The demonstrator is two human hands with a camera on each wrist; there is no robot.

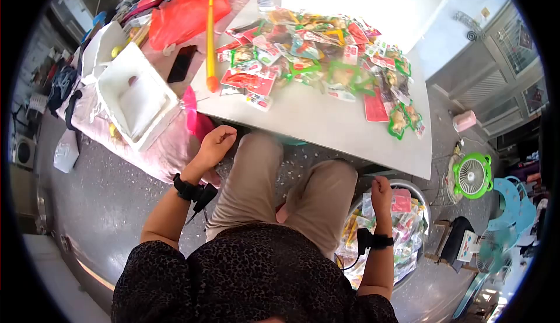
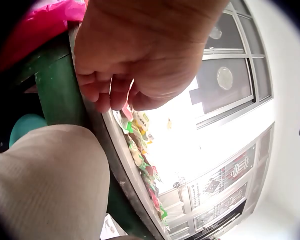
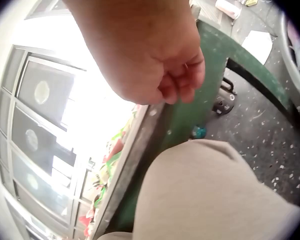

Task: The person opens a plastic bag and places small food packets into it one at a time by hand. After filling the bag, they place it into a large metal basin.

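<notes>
My left hand (image 1: 219, 140) hovers over my left knee near the table's front edge, fingers loosely curled around nothing. In the left wrist view the same hand (image 2: 135, 60) overlaps the table edge. Off to the right, my right hand (image 1: 381, 193) hangs beside my right knee, above a metal basin (image 1: 427, 206) of small packets. Its fingers (image 3: 182, 82) bend loosely in the right wrist view, with nothing in them. Nearest to both hands is the white table (image 1: 291, 110), where a heap of small snack packets (image 1: 303, 49) in red, green and clear wrapping lies spread.
A yellow stick with an orange end (image 1: 211, 49) lies at the table's left. Left of it are a black phone (image 1: 182, 64), a red plastic bag (image 1: 186, 17) and a white foam box (image 1: 137, 98). A large white foam box (image 1: 361, 2) stands behind the heap; a green fan (image 1: 473, 175) is at right.
</notes>
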